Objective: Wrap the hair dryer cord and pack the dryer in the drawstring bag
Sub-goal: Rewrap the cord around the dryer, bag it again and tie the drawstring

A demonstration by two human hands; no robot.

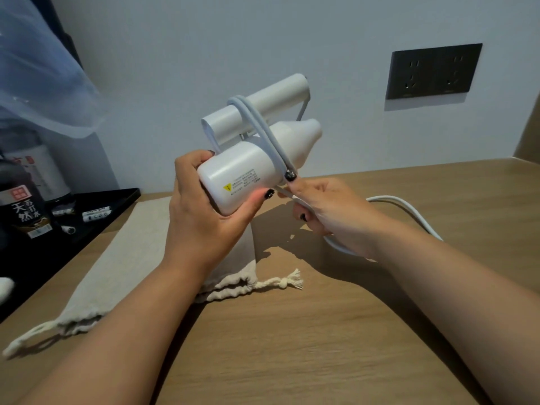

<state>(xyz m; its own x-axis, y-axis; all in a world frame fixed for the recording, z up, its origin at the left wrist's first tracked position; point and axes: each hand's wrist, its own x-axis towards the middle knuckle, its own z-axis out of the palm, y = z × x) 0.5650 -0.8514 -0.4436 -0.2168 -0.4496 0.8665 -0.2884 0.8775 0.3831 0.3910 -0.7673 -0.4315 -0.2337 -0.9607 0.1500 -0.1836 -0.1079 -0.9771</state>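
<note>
White hair dryer (248, 173), folded, held above the worktop (292, 331) at centre; handle (257, 103) lying alongside the barrel on the far side, nozzle pointing right and away; yellow warning mark and small print on the near end of the barrel.

Left hand (204, 211): fingers clamped around the rear end of the barrel, thumb on the near face, dark polish on the nails.

Right hand (327, 211): fingers closed on the cord (263, 127) just right of the barrel, thumb tip pressing the strands against the body.

Cord: pale grey, looped twice over handle and barrel together; slack length trailing from the right hand in a curve across the worktop to the right, passing under the wrist.

Drawstring bag (117, 258): beige cloth, flat on the worktop below and left of the dryer, gathered mouth toward the near side; knotted tassel (289, 280) at right, second drawstring end at near left.

Black tray (96, 217) at far left, carrying small white sachets and a dark bottle (24, 211) with printed characters.

Dark double socket plate (432, 71) on the pale wall, far right.

Clear plastic sheet (38, 68) hanging at upper left.
</note>
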